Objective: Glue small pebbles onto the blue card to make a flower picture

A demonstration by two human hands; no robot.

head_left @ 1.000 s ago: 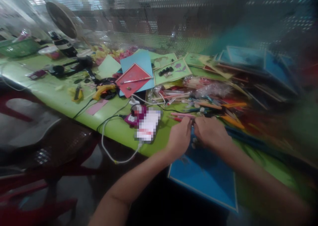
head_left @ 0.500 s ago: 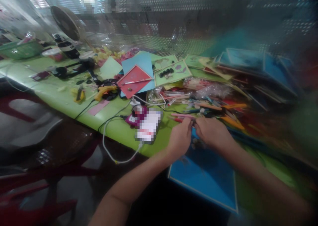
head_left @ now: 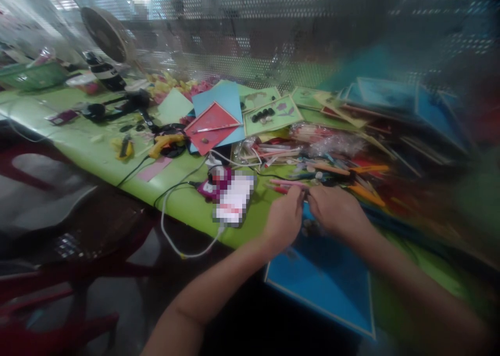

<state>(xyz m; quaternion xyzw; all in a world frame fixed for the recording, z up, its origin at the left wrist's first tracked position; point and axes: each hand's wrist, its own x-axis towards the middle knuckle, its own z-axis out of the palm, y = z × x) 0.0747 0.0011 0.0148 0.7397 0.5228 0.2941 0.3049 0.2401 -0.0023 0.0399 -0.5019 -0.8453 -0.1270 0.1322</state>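
My left hand (head_left: 284, 215) and my right hand (head_left: 332, 207) meet at the far edge of a blue board with a pale border (head_left: 324, 283). The fingers of both are closed and their tips almost touch; whatever lies between them is too small and blurred to name. Small dark round pieces (head_left: 311, 226) show on the board just below the hands. Red and pink pencils (head_left: 282, 187) lie right beyond my left fingertips. The board overhangs the near edge of the green table (head_left: 250, 236).
A phone (head_left: 234, 199) with a white cable lies left of my hands. Pens and scissors (head_left: 367, 189) crowd the back right, near stacked blue boards (head_left: 390, 95). Further left are a red framed card (head_left: 214, 126), a yellow glue gun (head_left: 166, 143) and a fan (head_left: 105, 35).
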